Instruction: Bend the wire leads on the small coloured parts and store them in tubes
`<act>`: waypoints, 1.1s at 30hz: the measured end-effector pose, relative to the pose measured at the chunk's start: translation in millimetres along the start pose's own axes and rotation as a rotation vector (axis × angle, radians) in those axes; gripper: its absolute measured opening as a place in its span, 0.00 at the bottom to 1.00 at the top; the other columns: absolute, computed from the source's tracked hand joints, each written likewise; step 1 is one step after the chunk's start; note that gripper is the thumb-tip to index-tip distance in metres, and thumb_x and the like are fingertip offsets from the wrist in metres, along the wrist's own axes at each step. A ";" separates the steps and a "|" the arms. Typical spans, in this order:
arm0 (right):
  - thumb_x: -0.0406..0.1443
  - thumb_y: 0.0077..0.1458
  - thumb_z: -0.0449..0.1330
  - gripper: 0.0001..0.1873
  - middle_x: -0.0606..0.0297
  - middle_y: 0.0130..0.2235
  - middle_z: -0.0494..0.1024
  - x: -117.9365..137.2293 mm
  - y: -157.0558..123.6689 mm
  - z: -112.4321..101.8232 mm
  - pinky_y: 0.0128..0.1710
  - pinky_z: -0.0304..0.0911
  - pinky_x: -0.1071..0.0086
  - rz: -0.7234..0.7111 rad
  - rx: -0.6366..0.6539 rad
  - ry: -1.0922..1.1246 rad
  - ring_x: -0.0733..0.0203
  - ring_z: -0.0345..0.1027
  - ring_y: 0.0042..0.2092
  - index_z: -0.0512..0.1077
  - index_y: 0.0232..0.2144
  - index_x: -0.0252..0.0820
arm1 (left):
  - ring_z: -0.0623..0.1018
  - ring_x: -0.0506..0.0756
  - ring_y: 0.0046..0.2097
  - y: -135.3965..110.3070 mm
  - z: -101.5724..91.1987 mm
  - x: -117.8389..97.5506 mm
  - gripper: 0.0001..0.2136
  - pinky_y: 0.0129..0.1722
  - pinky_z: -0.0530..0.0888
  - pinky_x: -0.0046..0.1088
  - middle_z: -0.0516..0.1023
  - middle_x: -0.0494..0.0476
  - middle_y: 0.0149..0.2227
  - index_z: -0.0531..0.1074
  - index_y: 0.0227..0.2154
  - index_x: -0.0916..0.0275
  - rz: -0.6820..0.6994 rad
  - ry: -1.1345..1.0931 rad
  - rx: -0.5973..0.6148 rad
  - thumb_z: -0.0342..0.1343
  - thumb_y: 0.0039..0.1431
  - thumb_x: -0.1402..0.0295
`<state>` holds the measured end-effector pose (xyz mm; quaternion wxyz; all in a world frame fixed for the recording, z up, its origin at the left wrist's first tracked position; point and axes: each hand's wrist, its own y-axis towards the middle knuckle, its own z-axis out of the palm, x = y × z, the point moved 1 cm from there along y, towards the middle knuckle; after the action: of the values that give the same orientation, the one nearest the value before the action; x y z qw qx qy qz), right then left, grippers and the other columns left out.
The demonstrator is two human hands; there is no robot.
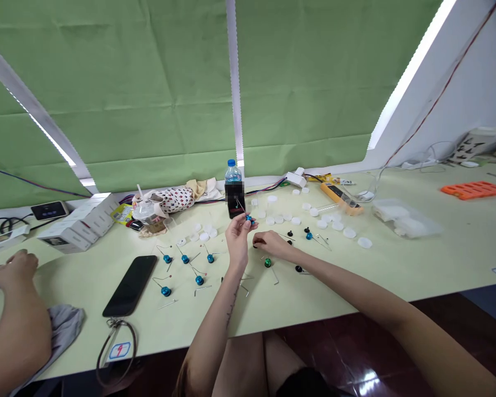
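Observation:
Raised over the middle of the table, my left hand (237, 238) pinches a small shiny blue ball-shaped part (249, 219) with a thin wire sticking up. Beside it, lower and to the right, my right hand (268, 242) has its fingers closed at a small black part (255, 246), mostly covered by the fingertips. A green ball-shaped part (268, 263) on a black base lies just below my right hand. Several similar blue parts (199, 280) with bent wires stand left of my forearm, with loose hex keys (202, 288) among them. Another blue part (309, 236) lies to the right.
A black phone (130, 286) lies at left, beyond it white boxes (76, 223) and another person's arm (19, 309). At the back stand a water bottle (232, 172) and a black upright device (235, 201). White caps (337, 226), an orange-yellow meter (341, 198) and a plastic bag (405, 219) lie right.

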<state>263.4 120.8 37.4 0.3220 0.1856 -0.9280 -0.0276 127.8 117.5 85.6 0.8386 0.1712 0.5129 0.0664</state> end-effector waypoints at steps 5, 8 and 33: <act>0.32 0.53 0.58 0.07 0.60 0.39 0.73 2.1 -0.4 5.5 0.43 0.57 0.69 -0.057 0.017 -0.188 0.59 0.65 0.43 0.76 0.33 0.41 | 0.77 0.52 0.34 1.0 -2.0 3.0 0.16 0.42 0.73 0.33 0.76 0.57 0.36 0.73 0.42 0.62 -0.019 -0.018 0.008 0.59 0.52 0.61; 0.32 0.53 0.58 0.09 0.59 0.39 0.73 -2.3 -2.6 1.7 0.44 0.57 0.68 -0.050 0.024 -0.308 0.57 0.63 0.45 0.75 0.37 0.41 | 0.76 0.51 0.35 1.4 -2.8 2.9 0.14 0.44 0.73 0.34 0.76 0.58 0.37 0.73 0.40 0.63 -0.029 -0.038 0.014 0.59 0.52 0.61; 0.36 0.59 0.49 0.07 0.66 0.28 0.73 15.4 -18.9 -85.1 0.29 0.61 0.71 0.033 -0.282 0.059 0.65 0.67 0.28 0.66 0.36 0.42 | 0.77 0.51 0.34 1.8 -4.4 6.2 0.13 0.40 0.73 0.33 0.77 0.60 0.41 0.74 0.37 0.63 -0.082 -0.052 0.056 0.62 0.49 0.64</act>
<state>310.1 103.5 110.5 0.3723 0.1237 -0.9080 -0.1471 126.9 121.9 79.2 0.8486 0.1754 0.4990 0.0131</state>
